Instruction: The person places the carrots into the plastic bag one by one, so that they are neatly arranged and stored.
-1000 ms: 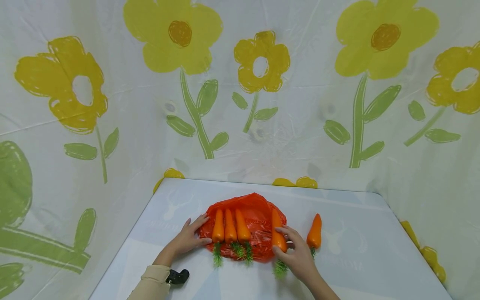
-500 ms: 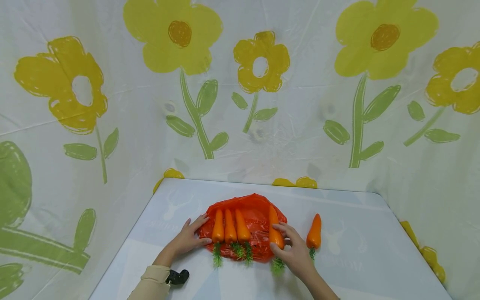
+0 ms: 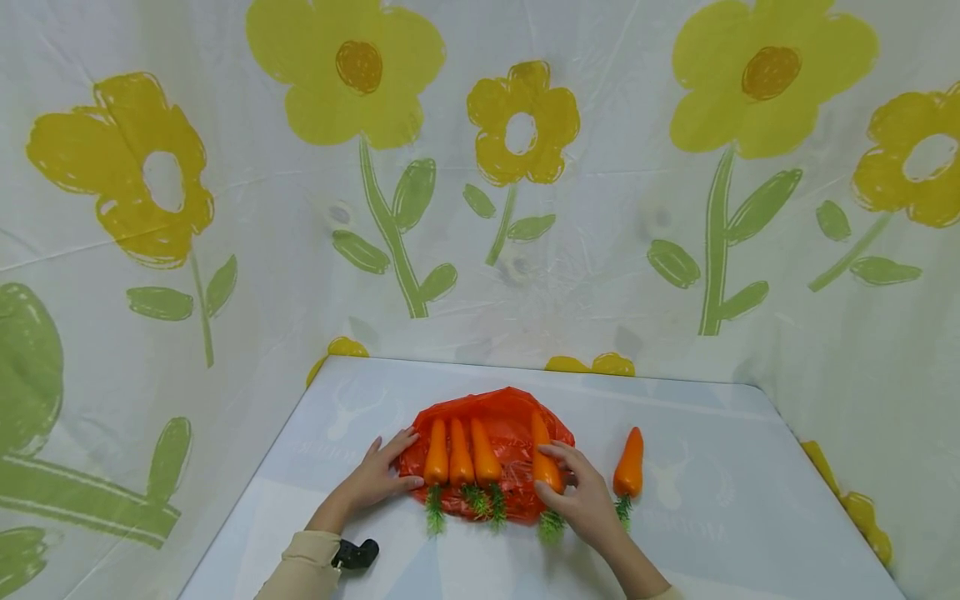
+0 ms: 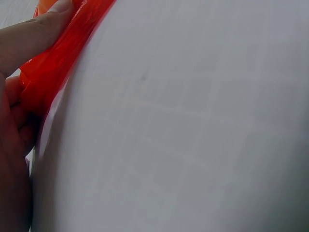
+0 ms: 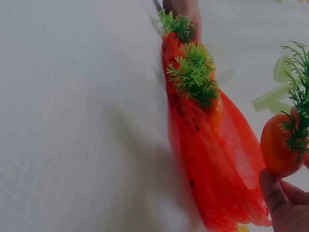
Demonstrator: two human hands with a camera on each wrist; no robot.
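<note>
A red plastic bag (image 3: pixel 517 483) lies spread on the table, with three toy carrots (image 3: pixel 459 454) side by side on its left part, green tops toward the person. At the bag's left edge is my left hand (image 3: pixel 378 477); the left wrist view shows bag film (image 4: pixel 63 63) between its thumb and bent fingers. My right hand (image 3: pixel 588 500) grips another toy carrot (image 3: pixel 542 458) over the bag's right part, thumb on one side and fingers on the other. Its leafy top (image 3: pixel 551 527) points toward the person. One more carrot (image 3: pixel 628 467) lies right of the bag.
The pale table (image 3: pixel 720 517) extends to both sides of the bag. A black device (image 3: pixel 356 553) sits at the left wrist, by a beige sleeve (image 3: pixel 303 567). A flower-printed curtain (image 3: pixel 585 275) encloses the back and sides.
My right hand has moved a little left with the carrot, bringing it closer to the three on the bag. My left hand, the bag and the outer carrot look the same.
</note>
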